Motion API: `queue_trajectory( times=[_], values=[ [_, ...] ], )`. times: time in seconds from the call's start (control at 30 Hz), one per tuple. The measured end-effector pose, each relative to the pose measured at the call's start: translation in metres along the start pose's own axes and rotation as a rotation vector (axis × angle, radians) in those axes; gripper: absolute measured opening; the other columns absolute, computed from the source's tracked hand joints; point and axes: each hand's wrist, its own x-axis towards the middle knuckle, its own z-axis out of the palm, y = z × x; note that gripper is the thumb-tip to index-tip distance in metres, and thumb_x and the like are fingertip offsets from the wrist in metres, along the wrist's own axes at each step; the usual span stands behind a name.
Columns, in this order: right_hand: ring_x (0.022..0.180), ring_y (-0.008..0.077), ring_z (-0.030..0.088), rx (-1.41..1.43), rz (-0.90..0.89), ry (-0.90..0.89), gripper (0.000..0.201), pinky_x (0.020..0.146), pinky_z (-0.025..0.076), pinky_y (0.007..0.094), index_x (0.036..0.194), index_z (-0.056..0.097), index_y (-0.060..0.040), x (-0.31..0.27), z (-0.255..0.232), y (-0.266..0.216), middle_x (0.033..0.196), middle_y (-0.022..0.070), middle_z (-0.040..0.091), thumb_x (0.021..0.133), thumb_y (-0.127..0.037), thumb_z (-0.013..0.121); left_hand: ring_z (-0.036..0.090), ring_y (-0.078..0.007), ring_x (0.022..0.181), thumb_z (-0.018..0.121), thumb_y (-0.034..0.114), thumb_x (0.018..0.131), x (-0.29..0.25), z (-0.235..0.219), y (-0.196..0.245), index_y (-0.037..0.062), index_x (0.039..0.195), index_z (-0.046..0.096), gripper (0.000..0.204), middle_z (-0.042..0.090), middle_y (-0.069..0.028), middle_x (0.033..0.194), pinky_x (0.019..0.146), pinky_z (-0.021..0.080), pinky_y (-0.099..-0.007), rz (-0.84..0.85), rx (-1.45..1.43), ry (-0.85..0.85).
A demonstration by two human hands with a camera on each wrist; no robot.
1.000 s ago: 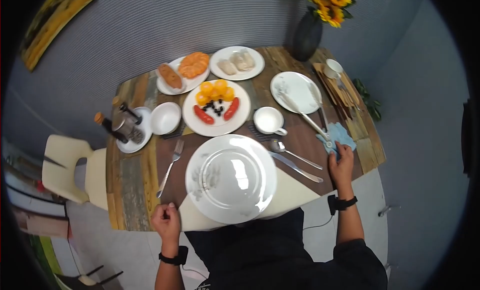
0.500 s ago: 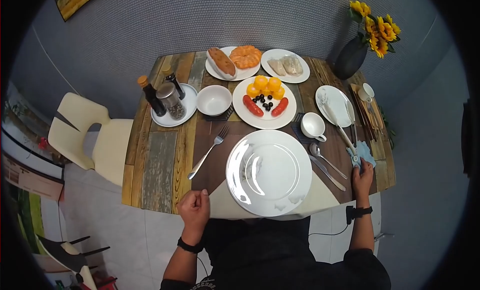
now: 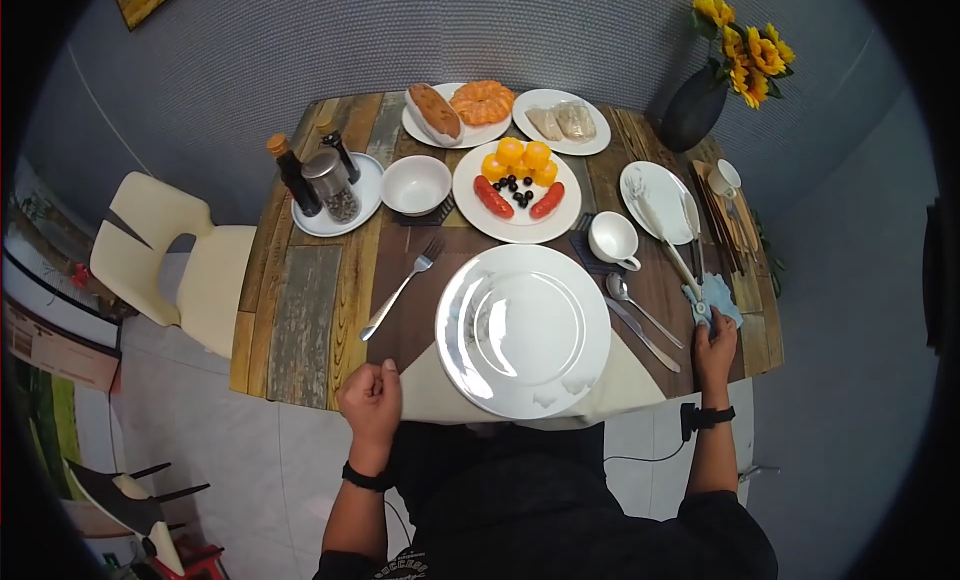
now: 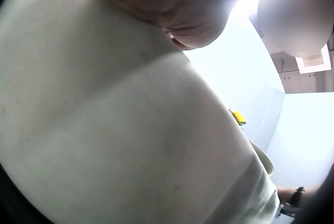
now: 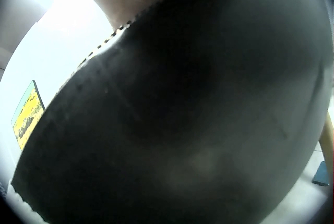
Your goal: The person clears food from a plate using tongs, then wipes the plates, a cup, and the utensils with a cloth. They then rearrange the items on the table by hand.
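In the head view my left hand rests at the table's front edge, fingers curled in and holding nothing. Up and to its right lies a fork. My right hand rests at the right front edge, its fingertips touching a crumpled light-blue cloth. Right at these fingers is the handle end of metal tongs, whose other end lies on a white oval plate. Between the hands sits a large white dinner plate, with a spoon and a knife beside it.
Farther back are a plate of sausages and yellow pieces, a cup, a bowl, a bread plate, a plate with wrapped food, a tray of bottles, wooden utensils and a dark vase.
The head view has swung so the table first shifted right, then slightly back left and up. Both hands stay at the table's edge; the tableware has kept its places.
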Motion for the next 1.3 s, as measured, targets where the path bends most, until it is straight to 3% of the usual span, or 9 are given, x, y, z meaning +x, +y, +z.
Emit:
queue_trajectory(
  times=[0.1,0.23,0.4,0.53,0.6,0.7,0.97,1.03,1.3],
  values=[
    [0.104,0.0404,0.060,-0.012,-0.029,0.043,0.035,0.092,0.048,0.0452,0.121,0.068,-0.0020,0.001,-0.004,-0.006,0.110,0.0211,0.063,0.088,-0.013,0.067,0.038,-0.0124,0.050,0.071,0.009,0.091,0.002,0.004,0.002,0.0018,0.066,0.053,0.032,0.042,-0.0044,0.054,0.048,0.031,-0.0309,0.033,-0.028,-0.004],
    [0.097,0.0381,0.061,0.024,-0.006,0.074,0.028,0.087,0.048,0.0446,0.116,0.069,-0.0022,0.001,-0.001,-0.001,0.101,0.0185,0.063,0.089,-0.009,0.066,0.034,-0.0068,0.054,0.069,0.011,0.094,0.001,0.008,-0.001,0.0008,0.067,0.055,0.032,0.041,0.0011,0.056,0.049,0.027,-0.0285,-0.054,0.015,0.009],
    [0.090,0.0371,0.059,0.089,0.026,0.049,0.041,0.085,0.049,0.0449,0.127,0.069,-0.0080,0.001,-0.005,-0.007,0.092,0.0183,0.059,0.087,-0.003,0.063,0.032,-0.0035,0.055,0.067,0.011,0.096,0.001,0.012,-0.001,0.0006,0.069,0.055,0.031,0.040,0.0051,0.057,0.049,0.024,-0.0261,-0.041,-0.022,0.009],
    [0.093,0.0384,0.060,-0.052,0.048,0.000,0.043,0.086,0.050,0.0459,0.128,0.069,-0.0087,0.005,-0.010,-0.012,0.097,0.0198,0.059,0.085,-0.006,0.064,0.032,-0.0039,0.054,0.067,0.011,0.096,0.000,0.011,-0.002,0.0006,0.069,0.055,0.031,0.039,0.0048,0.057,0.049,0.024,-0.0264,-0.015,0.001,0.005],
    [0.099,0.0403,0.060,-0.037,0.098,-0.113,0.044,0.089,0.051,0.0469,0.126,0.069,-0.0067,0.015,-0.018,-0.014,0.102,0.0218,0.059,0.083,-0.011,0.067,0.031,-0.0044,0.054,0.068,0.011,0.095,0.002,0.012,-0.001,0.0004,0.069,0.055,0.031,0.039,0.0040,0.056,0.049,0.024,-0.0271,-0.002,0.023,0.016],
    [0.101,0.0416,0.061,-0.086,-0.005,-0.052,0.045,0.090,0.051,0.0475,0.124,0.068,-0.0033,0.030,-0.033,-0.028,0.106,0.0237,0.060,0.081,-0.017,0.070,0.033,-0.0045,0.059,0.066,0.013,0.098,0.001,0.009,0.003,0.0009,0.069,0.051,0.035,0.042,0.0040,0.061,0.052,0.026,-0.0268,-0.036,0.058,-0.016],
    [0.097,0.0437,0.064,-0.029,-0.008,-0.214,0.051,0.084,0.053,0.0491,0.117,0.067,0.0026,0.072,-0.024,-0.050,0.104,0.0233,0.065,0.083,-0.034,0.078,0.033,-0.0056,0.058,0.067,0.012,0.097,0.002,0.008,0.009,-0.0002,0.069,0.052,0.033,0.040,0.0030,0.060,0.051,0.026,-0.0274,-0.011,0.053,0.010],
    [0.102,0.0417,0.065,-0.160,0.036,-0.294,0.054,0.085,0.053,0.0474,0.117,0.067,0.0024,0.079,-0.016,-0.049,0.108,0.0250,0.067,0.082,-0.037,0.079,0.033,-0.0057,0.058,0.067,0.012,0.097,0.002,0.010,0.009,-0.0002,0.070,0.053,0.033,0.040,0.0031,0.060,0.051,0.026,-0.0275,-0.007,0.044,0.021],
    [0.103,0.0436,0.067,-0.077,0.054,-0.262,0.057,0.089,0.053,0.0475,0.121,0.067,0.0049,0.106,-0.005,-0.018,0.109,0.0287,0.069,0.082,-0.035,0.080,0.036,-0.0092,0.051,0.070,0.011,0.092,0.002,0.009,0.006,-0.0010,0.069,0.056,0.029,0.043,-0.0028,0.054,0.048,0.028,-0.0294,0.013,0.065,0.042]
  ],
)
